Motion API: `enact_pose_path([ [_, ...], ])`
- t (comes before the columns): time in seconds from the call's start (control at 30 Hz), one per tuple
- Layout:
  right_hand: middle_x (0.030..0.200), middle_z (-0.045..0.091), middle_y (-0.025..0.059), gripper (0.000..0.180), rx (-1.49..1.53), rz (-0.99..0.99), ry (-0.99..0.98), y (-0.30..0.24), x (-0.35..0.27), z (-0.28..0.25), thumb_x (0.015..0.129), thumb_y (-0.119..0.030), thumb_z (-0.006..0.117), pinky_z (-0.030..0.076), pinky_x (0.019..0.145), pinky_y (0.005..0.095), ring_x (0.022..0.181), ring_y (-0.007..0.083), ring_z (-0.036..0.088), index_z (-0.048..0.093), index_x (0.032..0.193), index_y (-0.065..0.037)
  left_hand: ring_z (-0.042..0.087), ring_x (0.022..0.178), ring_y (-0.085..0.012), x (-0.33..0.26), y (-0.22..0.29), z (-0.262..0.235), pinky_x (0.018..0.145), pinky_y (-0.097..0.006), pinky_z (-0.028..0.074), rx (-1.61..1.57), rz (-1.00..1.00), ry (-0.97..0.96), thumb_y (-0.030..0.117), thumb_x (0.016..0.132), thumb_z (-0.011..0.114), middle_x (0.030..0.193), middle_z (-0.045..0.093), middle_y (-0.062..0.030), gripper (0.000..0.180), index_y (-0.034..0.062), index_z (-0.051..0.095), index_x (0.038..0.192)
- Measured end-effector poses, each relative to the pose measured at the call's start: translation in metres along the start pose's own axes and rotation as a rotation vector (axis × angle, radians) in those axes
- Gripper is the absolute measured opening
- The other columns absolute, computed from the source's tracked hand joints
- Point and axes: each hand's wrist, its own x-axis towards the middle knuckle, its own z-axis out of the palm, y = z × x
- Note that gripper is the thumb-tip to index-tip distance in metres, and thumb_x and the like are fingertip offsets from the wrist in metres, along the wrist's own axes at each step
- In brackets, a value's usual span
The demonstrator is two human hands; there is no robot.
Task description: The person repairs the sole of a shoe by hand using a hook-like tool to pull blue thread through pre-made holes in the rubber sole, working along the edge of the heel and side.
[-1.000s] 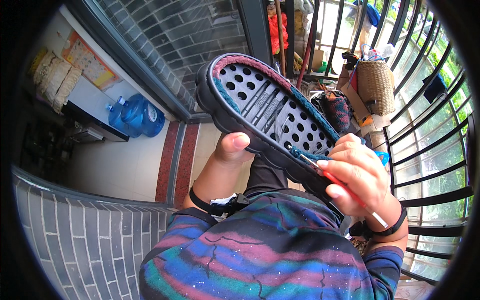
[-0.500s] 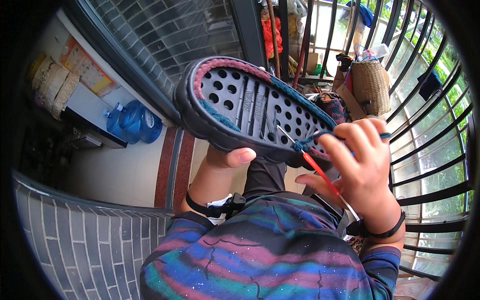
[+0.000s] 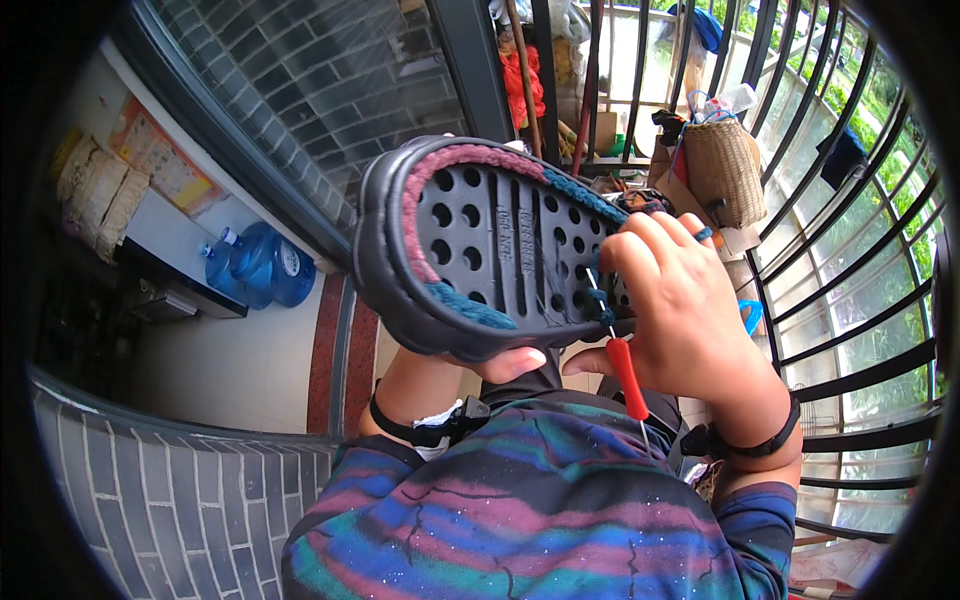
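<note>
My left hand (image 3: 470, 375) grips from below a black rubber shoe sole (image 3: 470, 250) with rows of round holes, edged with pink and teal crochet yarn. The sole is tilted, its perforated face toward me. My right hand (image 3: 685, 305) rests over the sole's right end and holds a crochet hook with a red handle (image 3: 626, 378), its metal tip poked in among the holes with teal yarn (image 3: 598, 295) on it. Black bands sit on both wrists. A multicoloured sleeved garment fills the lower view.
Black metal railings (image 3: 850, 300) curve along the right, greenery behind them. A woven basket (image 3: 722, 170) and assorted clutter stand at the back. Blue water jugs (image 3: 262, 268) sit on the floor at left by a glass door and grey brick wall (image 3: 180, 500).
The sole has swung left and closer to me, tilting more upright. My right hand has moved up over its right end, and the hook has turned more vertical.
</note>
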Motion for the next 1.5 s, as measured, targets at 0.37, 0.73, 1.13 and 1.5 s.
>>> enact_pose_path([
  [0.37, 0.066, 0.045, -0.0012, 0.021, -0.364, -0.299, 0.41, -0.003, -0.019, 0.018, 0.081, -0.023, 0.076, 0.031, 0.063, 0.0349, 0.059, 0.0176, 0.046, 0.069, 0.09, -0.005, 0.055, 0.129, -0.0317, 0.003, 0.001, -0.009, 0.11, -0.046, 0.046, -0.099, -0.071, 0.189, 0.054, 0.075, 0.075, 0.143, 0.051, -0.0176, 0.102, -0.004, 0.035, 0.149],
  [0.73, 0.069, 0.046, -0.001, 0.039, -0.218, -0.415, 0.249, 0.006, -0.005, 0.019, 0.075, -0.023, 0.08, 0.034, 0.059, 0.0364, 0.058, 0.0182, 0.045, 0.069, 0.106, -0.004, 0.069, 0.108, -0.0266, 0.037, -0.048, -0.02, 0.097, -0.043, 0.057, -0.759, -0.483, 0.044, 0.06, 0.091, 0.052, 0.123, 0.067, -0.0168, 0.075, 0.002, 0.051, 0.138],
  [1.13, 0.067, 0.05, -0.0007, 0.029, 0.367, -0.474, 0.162, -0.01, -0.026, 0.018, 0.079, -0.021, 0.076, 0.031, 0.051, 0.0321, 0.054, 0.0154, 0.046, 0.071, 0.099, 0.0, 0.064, 0.119, -0.0338, -0.005, -0.028, -0.001, 0.103, -0.05, 0.054, -0.849, -0.597, -0.081, 0.067, 0.077, 0.063, 0.136, 0.059, -0.0233, 0.1, -0.0024, 0.043, 0.146],
  [1.5, 0.104, 0.065, 0.0192, 0.024, 0.845, -0.27, 0.003, -0.004, -0.017, 0.018, 0.085, -0.016, 0.07, 0.055, 0.072, 0.0374, 0.083, 0.0282, 0.067, 0.073, 0.097, 0.004, 0.064, 0.119, -0.0331, 0.0, -0.057, -0.008, 0.103, -0.046, 0.053, -1.141, -0.513, -0.233, 0.063, 0.08, 0.064, 0.135, 0.059, -0.0239, 0.094, -0.0021, 0.043, 0.145],
])
